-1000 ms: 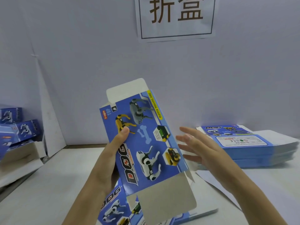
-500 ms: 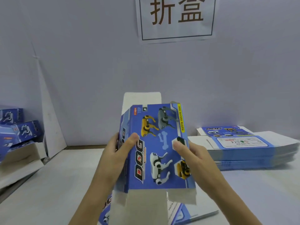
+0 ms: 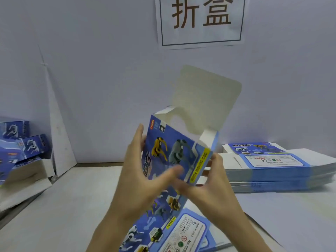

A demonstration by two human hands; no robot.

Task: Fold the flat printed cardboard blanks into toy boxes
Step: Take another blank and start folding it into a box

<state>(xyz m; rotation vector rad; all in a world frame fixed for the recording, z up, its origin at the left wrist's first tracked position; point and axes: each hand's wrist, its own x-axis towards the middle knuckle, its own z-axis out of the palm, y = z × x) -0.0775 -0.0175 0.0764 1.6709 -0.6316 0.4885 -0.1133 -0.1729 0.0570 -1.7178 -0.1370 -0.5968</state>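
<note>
The wall sign (image 3: 201, 20) reads "折盒". "DOG" shows on the top sheet of the stack of flat blanks (image 3: 272, 171) at the right of the counter (image 3: 63, 206), and "MADE IN CHINA" on the loose blank (image 3: 174, 231) lying beneath the hands. The left hand (image 3: 143, 179) grips the box (image 3: 174, 151), fingers behind its left wall and thumb across the printed front. The right hand (image 3: 209, 180) curls round its right edge. The box is held mid-air above the counter, its long axis near upright and tilted, its white top flap open and pointing up.
</note>
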